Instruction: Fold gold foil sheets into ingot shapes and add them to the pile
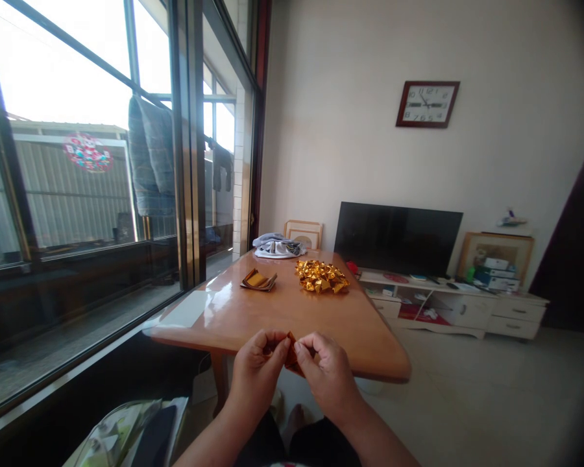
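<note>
Count so far: two hands, left hand point(255, 376) and right hand point(328, 373), on one gold paper piece point(291, 355). One wooden table point(282, 314) with one flat paper stack point(257, 280), one heap of folded gold pieces point(321, 276) (way too many to count), one cloth bundle point(277, 246).

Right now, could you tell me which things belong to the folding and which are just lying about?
In use: gold paper piece held by left hand and right hand; folded gold pile; paper stack.
Lying about: cloth bundle; television; clock.
</note>
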{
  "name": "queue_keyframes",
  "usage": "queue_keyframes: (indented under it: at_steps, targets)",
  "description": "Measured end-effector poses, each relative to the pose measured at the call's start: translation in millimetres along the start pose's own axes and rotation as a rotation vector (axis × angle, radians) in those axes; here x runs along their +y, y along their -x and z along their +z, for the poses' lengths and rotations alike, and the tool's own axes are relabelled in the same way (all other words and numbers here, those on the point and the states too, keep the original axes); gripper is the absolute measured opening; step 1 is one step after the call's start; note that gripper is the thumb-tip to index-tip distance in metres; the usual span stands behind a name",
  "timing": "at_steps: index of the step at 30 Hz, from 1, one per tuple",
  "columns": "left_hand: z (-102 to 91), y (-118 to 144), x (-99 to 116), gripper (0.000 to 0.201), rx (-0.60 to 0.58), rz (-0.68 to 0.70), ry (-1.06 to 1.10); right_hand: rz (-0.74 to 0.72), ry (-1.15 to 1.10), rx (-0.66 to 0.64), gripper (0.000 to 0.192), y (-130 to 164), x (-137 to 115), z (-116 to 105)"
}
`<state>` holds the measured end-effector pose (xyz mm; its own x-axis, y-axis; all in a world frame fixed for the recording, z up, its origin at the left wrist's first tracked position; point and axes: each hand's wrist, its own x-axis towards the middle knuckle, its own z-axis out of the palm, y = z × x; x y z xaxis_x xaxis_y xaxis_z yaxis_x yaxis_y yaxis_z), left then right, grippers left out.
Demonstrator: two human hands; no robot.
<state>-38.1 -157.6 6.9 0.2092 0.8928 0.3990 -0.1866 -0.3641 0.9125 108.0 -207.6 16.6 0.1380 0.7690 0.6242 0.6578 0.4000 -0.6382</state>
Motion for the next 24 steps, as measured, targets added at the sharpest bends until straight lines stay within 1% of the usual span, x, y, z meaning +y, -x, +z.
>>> queue_keyframes:
  at_steps: [7,14,19,24]
  targets:
    - [1.1,-2,0,0.024,0.019,-0.034,0.077,-0.078,0.123,0.057,0.017,2,2,5]
    - [1.5,-2,2,0.026,0.044,-0.058,0.053,-0.132,0.175,0.08,0.017,2,7,9]
    - [0.7,-3,1,0.027,0.103,-0.041,0.004,-0.19,0.239,0.097,0.017,1,6,11]
    - [0.9,-5,4,0.027,0.118,-0.06,-0.033,-0.226,0.323,0.112,0.018,2,4,14]
